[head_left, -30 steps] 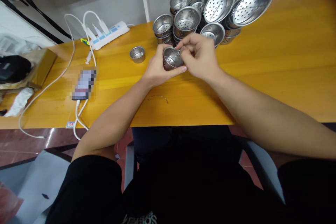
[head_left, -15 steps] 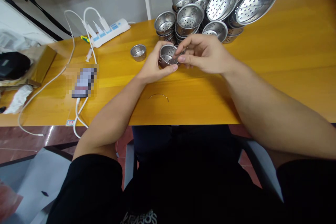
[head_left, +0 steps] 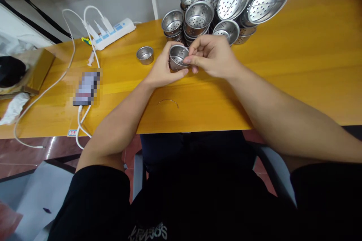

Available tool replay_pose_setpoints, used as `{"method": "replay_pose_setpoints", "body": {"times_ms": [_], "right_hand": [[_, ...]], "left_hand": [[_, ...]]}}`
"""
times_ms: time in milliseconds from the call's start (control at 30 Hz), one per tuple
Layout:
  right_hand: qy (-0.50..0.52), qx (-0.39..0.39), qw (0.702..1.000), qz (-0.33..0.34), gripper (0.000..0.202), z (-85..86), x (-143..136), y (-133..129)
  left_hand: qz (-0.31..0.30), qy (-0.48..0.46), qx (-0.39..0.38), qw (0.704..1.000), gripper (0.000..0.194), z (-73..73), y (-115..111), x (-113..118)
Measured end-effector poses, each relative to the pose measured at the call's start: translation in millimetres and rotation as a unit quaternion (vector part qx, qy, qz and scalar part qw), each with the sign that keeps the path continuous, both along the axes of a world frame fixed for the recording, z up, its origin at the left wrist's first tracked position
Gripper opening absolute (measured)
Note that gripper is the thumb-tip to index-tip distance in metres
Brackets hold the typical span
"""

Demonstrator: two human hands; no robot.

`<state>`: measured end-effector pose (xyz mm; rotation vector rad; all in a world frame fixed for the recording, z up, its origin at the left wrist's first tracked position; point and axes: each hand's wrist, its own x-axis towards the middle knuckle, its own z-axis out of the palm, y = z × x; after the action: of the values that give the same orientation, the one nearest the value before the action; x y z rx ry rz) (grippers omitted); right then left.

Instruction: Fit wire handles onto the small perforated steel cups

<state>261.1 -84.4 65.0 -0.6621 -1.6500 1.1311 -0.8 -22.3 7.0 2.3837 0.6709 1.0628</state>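
Note:
My left hand (head_left: 164, 68) is wrapped around a small perforated metal cup (head_left: 177, 58), thumb along its near side and fingers behind it. At the cup's right rim, my right hand (head_left: 207, 54) has thumb and forefinger pinched together; whatever lies between them is too small to make out. To the left of my left hand stands another small metal cup (head_left: 145, 55). A thin curved wire (head_left: 169, 101) lies on the table nearer to me.
Stacked perforated metal cups (head_left: 199, 17) stand behind my hands, several tilted. At the left are a white power strip (head_left: 115, 34) with cables, a blurred phone (head_left: 86, 88) and a cardboard box (head_left: 39, 66). The wooden table's (head_left: 296, 79) front edge runs below my forearms.
My right thumb and forefinger have closed together at the cup's right rim. The whole view has shifted a little, while my left hand keeps its hold on the cup.

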Motion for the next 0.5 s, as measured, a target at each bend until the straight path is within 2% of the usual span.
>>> {"method": "replay_pose_setpoints", "body": {"times_ms": [233,367,500], "right_hand": [[-0.036,0.033,0.998,-0.027,0.074,0.9,-1,-6],[-0.069,0.098,0.987,-0.111,0.074,-1.4,0,-9],[-0.118,0.181,0.960,-0.178,0.070,-3.6,6,-6]], "left_hand": [[0.008,0.006,0.014,1.000,0.083,6.3,-6,-1],[0.045,0.004,0.017,0.999,0.096,5.9,1,-4],[0.083,-0.006,0.029,0.996,0.107,0.9,15,-10]]}}
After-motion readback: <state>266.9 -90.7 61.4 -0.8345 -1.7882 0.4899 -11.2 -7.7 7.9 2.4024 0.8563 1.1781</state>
